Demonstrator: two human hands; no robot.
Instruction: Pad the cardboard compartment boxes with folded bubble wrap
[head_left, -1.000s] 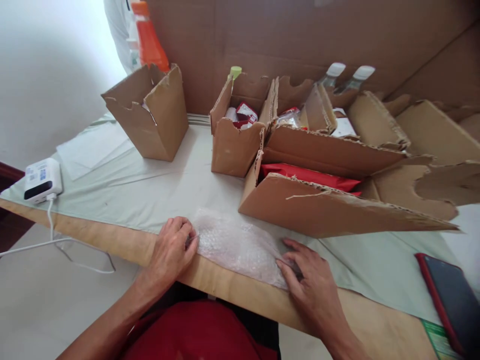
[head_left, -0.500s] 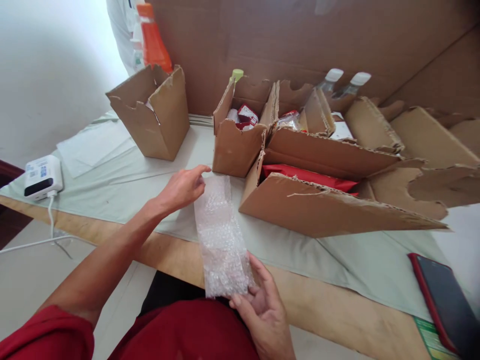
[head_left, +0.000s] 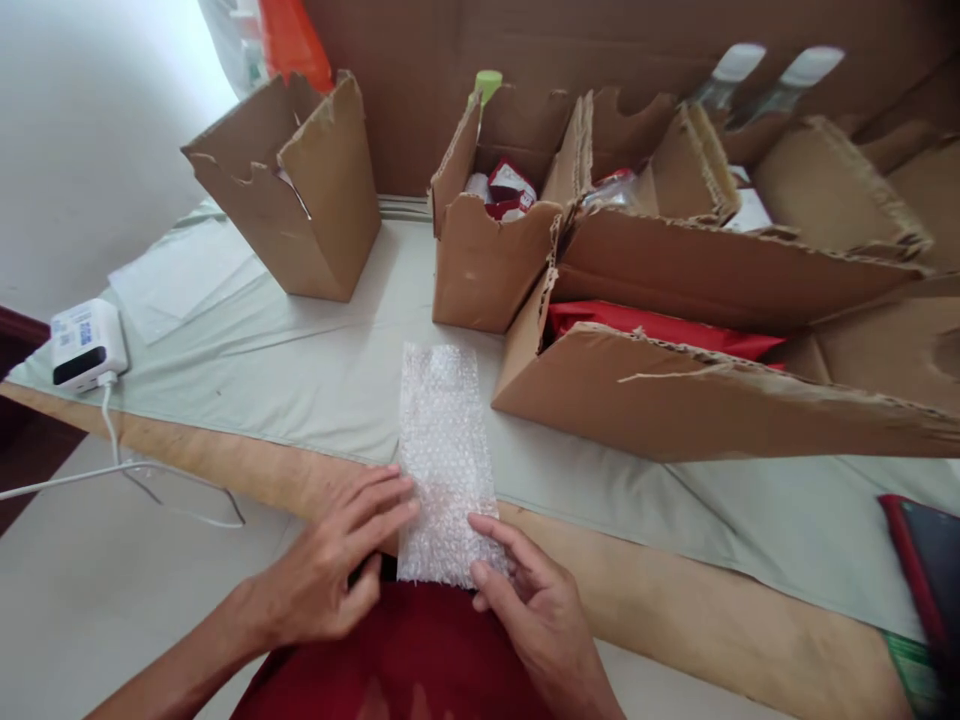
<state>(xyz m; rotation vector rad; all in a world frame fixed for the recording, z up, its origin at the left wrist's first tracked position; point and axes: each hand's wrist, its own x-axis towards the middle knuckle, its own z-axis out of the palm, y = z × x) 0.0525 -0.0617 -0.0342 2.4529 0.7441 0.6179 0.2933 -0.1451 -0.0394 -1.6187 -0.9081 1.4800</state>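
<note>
The clear rectangular bubble-wrap sheet (head_left: pixel 444 440) points lengthwise away from me. My right hand (head_left: pixel 536 605) grips its near-right corner; my palm-down left hand (head_left: pixel 330 560), loosely open, meets its left edge.

No text can be read. The white device (head_left: pixel 88 342) at the left bears blue print on its top, too small and blurred to make out; marks on the red-and-white wrapper (head_left: pixel 513 184) in the small box (head_left: pixel 491 275) are equally illegible.
</note>
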